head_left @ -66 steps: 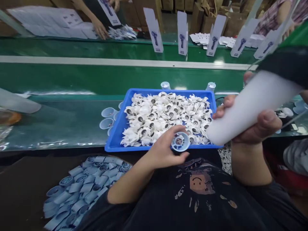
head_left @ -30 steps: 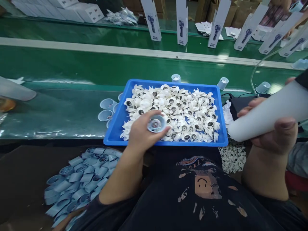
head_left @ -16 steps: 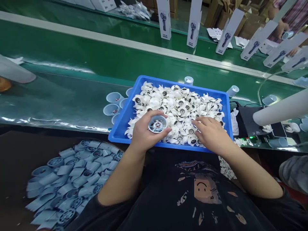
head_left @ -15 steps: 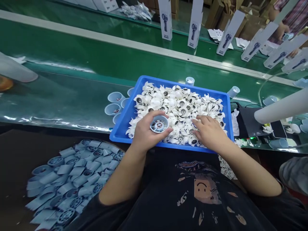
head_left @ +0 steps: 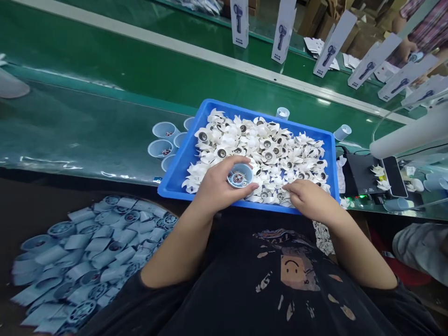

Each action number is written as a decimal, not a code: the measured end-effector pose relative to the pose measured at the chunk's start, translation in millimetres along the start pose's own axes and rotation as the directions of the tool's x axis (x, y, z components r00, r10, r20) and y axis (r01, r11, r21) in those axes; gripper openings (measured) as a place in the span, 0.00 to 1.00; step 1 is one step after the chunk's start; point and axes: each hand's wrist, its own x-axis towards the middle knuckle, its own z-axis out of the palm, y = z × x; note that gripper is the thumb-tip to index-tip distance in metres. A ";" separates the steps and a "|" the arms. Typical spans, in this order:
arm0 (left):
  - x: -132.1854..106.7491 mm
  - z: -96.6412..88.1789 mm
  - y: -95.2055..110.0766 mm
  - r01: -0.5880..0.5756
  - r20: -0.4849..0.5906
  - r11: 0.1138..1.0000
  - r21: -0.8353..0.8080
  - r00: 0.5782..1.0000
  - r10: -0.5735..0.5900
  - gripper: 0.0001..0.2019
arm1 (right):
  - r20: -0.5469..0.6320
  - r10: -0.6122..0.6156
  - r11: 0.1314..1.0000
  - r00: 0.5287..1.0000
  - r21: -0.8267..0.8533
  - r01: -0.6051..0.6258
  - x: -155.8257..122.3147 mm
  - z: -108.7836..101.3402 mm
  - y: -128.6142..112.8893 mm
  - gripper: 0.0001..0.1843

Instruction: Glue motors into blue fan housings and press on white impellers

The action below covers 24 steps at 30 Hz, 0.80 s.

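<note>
My left hand [head_left: 219, 184] is wrapped around a light-blue fan housing [head_left: 240, 176], a short round tube with a reddish motor coil visible inside. It is held over the front of a blue tray [head_left: 177, 179] heaped with white fan impellers [head_left: 268, 156], many with dark round hubs. At the tray's front right, my right hand [head_left: 310, 198] is closed, thumb and fingers drawn together among the impellers. What its fingertips pinch, if anything, is hidden.
Several housings [head_left: 160, 148] stand left of the tray, with a large pile [head_left: 94, 254] at lower left. White fan boxes [head_left: 240, 23] stand across the green bench. A black device [head_left: 362, 175], a phone [head_left: 394, 176] and a pale tube [head_left: 409, 135] are at right.
My left hand has shifted slightly right with the housing, which is tilted differently. My right hand's fingers have gone from spread to drawn together at the impellers. The view has shifted a little.
</note>
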 end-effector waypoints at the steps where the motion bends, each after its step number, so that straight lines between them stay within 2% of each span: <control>1: 0.1 0.3 -0.3 0.004 0.000 1.000 -0.003 1.000 -0.004 0.20 | 0.004 0.010 1.000 1.000 0.014 -0.010 -0.2 -1.0 0.9 0.21; 5: -0.1 1.1 -1.4 0.034 0.013 0.999 -0.027 0.999 -0.033 0.20 | 0.020 0.026 0.998 0.999 0.057 -0.027 -10.3 -3.9 7.2 0.22; 10: -1.2 2.5 -3.0 0.066 0.036 0.997 -0.032 0.997 -0.065 0.22 | -0.017 0.029 0.996 0.999 0.083 -0.027 -20.6 5.3 21.2 0.21; 14: -1.5 6.3 -10.9 0.117 -0.066 0.992 -0.047 0.991 -0.120 0.25 | -0.054 0.045 0.990 0.998 0.136 -0.038 -22.6 12.0 27.2 0.18; 16: -1.1 8.5 -16.5 0.075 -0.157 0.994 -0.083 0.984 -0.088 0.27 | -0.103 0.067 0.983 0.992 0.176 -0.048 -23.8 13.6 26.7 0.16; 18: -1.7 10.1 -19.2 -0.053 -0.226 0.991 -0.119 0.974 0.025 0.28 | -0.193 0.086 0.975 0.978 0.216 -0.043 -24.8 15.0 24.1 0.16; 19: -2.7 10.6 -18.1 -0.116 -0.241 0.985 -0.126 0.967 0.083 0.29 | -0.245 0.081 0.951 0.966 0.311 -0.001 -25.0 15.9 22.3 0.17; 20: -4.4 11.0 -15.1 -0.157 -0.235 0.980 -0.124 0.964 0.125 0.29 | -0.292 0.071 0.892 0.954 0.446 0.070 -24.8 16.9 20.4 0.17; 21: -6.6 11.2 -10.1 -0.166 -0.201 0.979 -0.115 0.970 0.141 0.30 | -0.327 0.059 0.796 0.943 0.586 0.153 -24.3 18.1 18.4 0.17; 23: -11.9 11.8 4.9 -0.113 -0.066 0.991 -0.069 0.992 0.108 0.33 | -0.341 0.034 0.501 0.940 0.819 0.279 -22.6 20.8 15.0 0.19; 24: -14.4 12.3 13.6 -0.087 0.010 0.996 -0.037 0.996 0.087 0.33 | -0.323 0.021 0.359 0.946 0.886 0.295 -21.9 22.0 13.5 0.20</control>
